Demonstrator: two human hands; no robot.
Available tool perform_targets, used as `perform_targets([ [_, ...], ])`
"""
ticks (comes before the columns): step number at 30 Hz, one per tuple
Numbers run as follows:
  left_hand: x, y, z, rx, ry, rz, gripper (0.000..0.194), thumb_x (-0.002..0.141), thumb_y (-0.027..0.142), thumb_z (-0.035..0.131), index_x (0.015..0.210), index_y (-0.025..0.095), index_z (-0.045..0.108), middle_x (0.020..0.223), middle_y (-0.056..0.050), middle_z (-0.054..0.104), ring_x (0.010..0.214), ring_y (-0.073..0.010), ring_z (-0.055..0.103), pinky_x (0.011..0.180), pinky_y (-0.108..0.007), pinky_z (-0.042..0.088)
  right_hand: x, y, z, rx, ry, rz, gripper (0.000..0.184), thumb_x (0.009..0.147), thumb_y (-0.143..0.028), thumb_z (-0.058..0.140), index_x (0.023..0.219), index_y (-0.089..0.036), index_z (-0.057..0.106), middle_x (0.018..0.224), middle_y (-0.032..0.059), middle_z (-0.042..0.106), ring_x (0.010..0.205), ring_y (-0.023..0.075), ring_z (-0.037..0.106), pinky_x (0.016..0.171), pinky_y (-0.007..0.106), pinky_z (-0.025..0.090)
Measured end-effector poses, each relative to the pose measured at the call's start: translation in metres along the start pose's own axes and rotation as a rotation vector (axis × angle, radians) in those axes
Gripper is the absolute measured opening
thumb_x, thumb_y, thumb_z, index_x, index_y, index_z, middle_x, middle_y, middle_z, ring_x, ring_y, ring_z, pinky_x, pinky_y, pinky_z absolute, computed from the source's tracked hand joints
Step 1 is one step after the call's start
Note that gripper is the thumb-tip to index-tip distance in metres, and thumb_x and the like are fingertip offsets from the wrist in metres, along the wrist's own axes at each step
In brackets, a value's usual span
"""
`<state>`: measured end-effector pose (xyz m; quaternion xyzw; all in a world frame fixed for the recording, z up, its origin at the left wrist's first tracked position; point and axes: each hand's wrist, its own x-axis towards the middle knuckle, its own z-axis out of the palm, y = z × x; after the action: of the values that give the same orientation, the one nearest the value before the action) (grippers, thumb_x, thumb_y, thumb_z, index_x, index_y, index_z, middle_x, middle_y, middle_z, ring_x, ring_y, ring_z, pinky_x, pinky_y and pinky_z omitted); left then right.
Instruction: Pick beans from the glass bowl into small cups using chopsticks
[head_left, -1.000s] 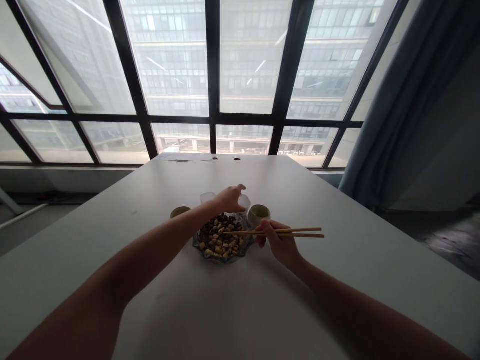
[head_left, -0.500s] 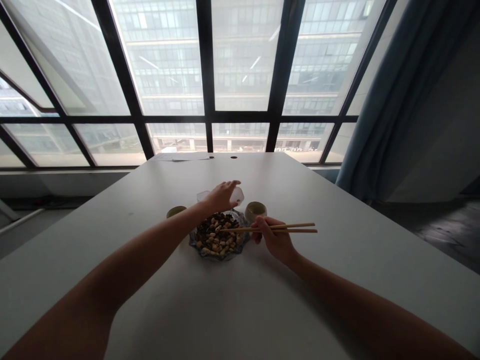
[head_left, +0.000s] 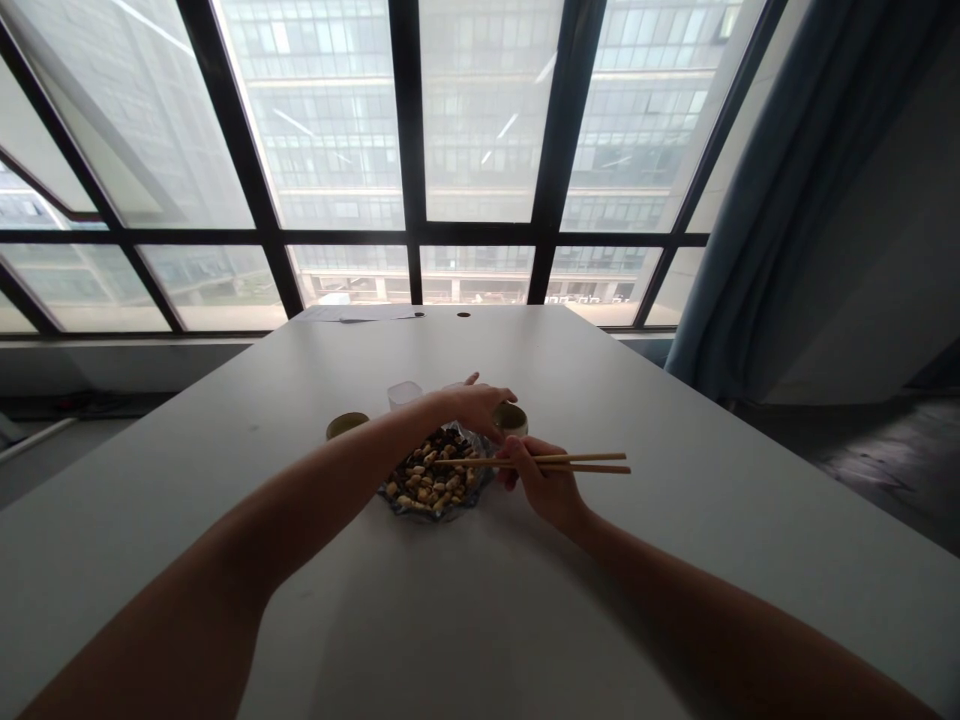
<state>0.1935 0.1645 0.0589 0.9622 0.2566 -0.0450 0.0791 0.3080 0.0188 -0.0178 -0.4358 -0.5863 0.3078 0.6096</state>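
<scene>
My left hand [head_left: 481,405] is at the small round cup [head_left: 512,421], its fingers around the cup's left side and one finger raised. My right hand [head_left: 541,480] holds a pair of wooden chopsticks [head_left: 570,462], level, their tips over a clear scalloped bowl [head_left: 439,516]. Peanuts [head_left: 431,490] and small dark seeds fill that bowl; my left forearm covers its far left part. Left of the bowl stands a second cup [head_left: 346,424], partly behind my forearm. A clear plastic container [head_left: 404,394] shows beyond the bowl.
The white table [head_left: 450,610] reaches to the windows. Papers [head_left: 356,313] lie at its far edge, near two dark round holes. A blue curtain [head_left: 757,230] hangs at the right.
My left hand has moved right, from beside a clear container to the right-hand cup. The container there is now hidden behind it. My right hand and the chopsticks have barely moved.
</scene>
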Motion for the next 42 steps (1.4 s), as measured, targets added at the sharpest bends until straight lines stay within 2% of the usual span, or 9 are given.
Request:
perform_targets([
  [3,0.005,-0.002,0.003,0.075,0.065,0.079,0.071,0.073,0.036,0.071,0.139,0.018,0.049,0.135,-0.011,0.063,0.126,-0.0275,0.057,0.122,-0.051,0.016,0.0,-0.001,0.001,-0.015,-0.007,-0.005,0.054,0.088,-0.066,0.058,0.069,-0.016,0.066,0.053,0.0049,0.064,0.043,0.0132,0.056,0.043,0.024,0.046],
  [9,0.004,-0.006,0.012,0.291,0.38,0.326,0.059,0.069,0.026,0.072,0.124,0.011,0.056,0.127,-0.018,0.061,0.115,-0.0308,0.056,0.111,-0.042,0.035,0.0,-0.001,0.002,-0.043,-0.017,-0.008,0.056,0.088,-0.066,0.057,0.067,-0.016,0.065,0.052,0.0048,0.064,0.043,0.0128,0.055,0.044,0.024,0.045],
  [13,0.001,-0.006,0.013,0.365,0.475,0.376,0.058,0.069,0.02,0.068,0.124,0.01,0.055,0.126,-0.018,0.059,0.113,-0.0315,0.053,0.112,-0.044,0.033,-0.001,-0.003,0.002,-0.04,-0.021,0.005,0.057,0.087,-0.068,0.057,0.068,-0.015,0.066,0.053,0.0054,0.065,0.044,0.0131,0.056,0.044,0.024,0.045],
  [17,-0.002,-0.006,0.012,0.376,0.534,0.341,0.058,0.071,0.018,0.065,0.127,0.01,0.053,0.129,-0.017,0.057,0.117,-0.0317,0.051,0.117,-0.047,0.027,-0.001,-0.004,0.003,-0.032,-0.023,0.017,0.057,0.087,-0.069,0.058,0.068,-0.015,0.066,0.053,0.0054,0.065,0.044,0.0129,0.056,0.044,0.024,0.045],
  [25,0.001,-0.003,0.012,0.249,0.453,0.152,0.069,0.069,0.03,0.075,0.131,0.009,0.052,0.132,-0.019,0.056,0.125,-0.0331,0.051,0.12,-0.048,0.024,-0.001,-0.005,0.002,-0.038,-0.019,0.013,0.057,0.086,-0.069,0.058,0.068,-0.016,0.066,0.053,0.0052,0.065,0.044,0.0132,0.056,0.044,0.024,0.046],
  [31,0.007,-0.008,0.007,0.037,0.193,-0.08,0.071,0.067,0.049,0.075,0.127,0.015,0.058,0.126,-0.013,0.066,0.124,-0.0314,0.057,0.121,-0.054,0.017,0.002,-0.004,0.003,-0.021,0.037,0.035,0.06,0.085,-0.072,0.057,0.066,-0.017,0.068,0.048,0.0045,0.063,0.04,0.0137,0.054,0.04,0.025,0.043],
  [36,0.0,-0.011,0.002,-0.006,0.088,-0.137,0.071,0.07,0.052,0.072,0.131,0.019,0.057,0.13,-0.011,0.066,0.129,-0.0301,0.054,0.122,-0.058,0.008,0.011,-0.014,-0.004,0.068,0.162,0.029,0.06,0.081,-0.072,0.061,0.058,-0.017,0.065,0.041,0.0038,0.057,0.034,0.0123,0.049,0.035,0.024,0.039],
  [39,-0.012,-0.012,-0.005,-0.043,0.085,-0.111,0.077,0.074,0.055,0.07,0.139,0.019,0.05,0.148,-0.014,0.053,0.143,-0.0313,0.04,0.121,-0.06,0.003,0.022,-0.027,-0.016,0.073,0.245,0.002,0.06,0.081,-0.07,0.061,0.053,-0.018,0.061,0.037,0.0033,0.053,0.031,0.0116,0.045,0.032,0.024,0.034],
  [42,-0.032,-0.018,-0.012,-0.102,0.201,-0.065,0.072,0.082,0.053,0.065,0.143,0.02,0.046,0.155,-0.013,0.044,0.147,-0.0296,0.033,0.122,-0.058,0.003,0.036,-0.041,-0.035,-0.02,0.313,-0.065,0.061,0.083,-0.071,0.058,0.054,-0.018,0.061,0.038,0.0042,0.055,0.031,0.0116,0.046,0.033,0.024,0.036],
])
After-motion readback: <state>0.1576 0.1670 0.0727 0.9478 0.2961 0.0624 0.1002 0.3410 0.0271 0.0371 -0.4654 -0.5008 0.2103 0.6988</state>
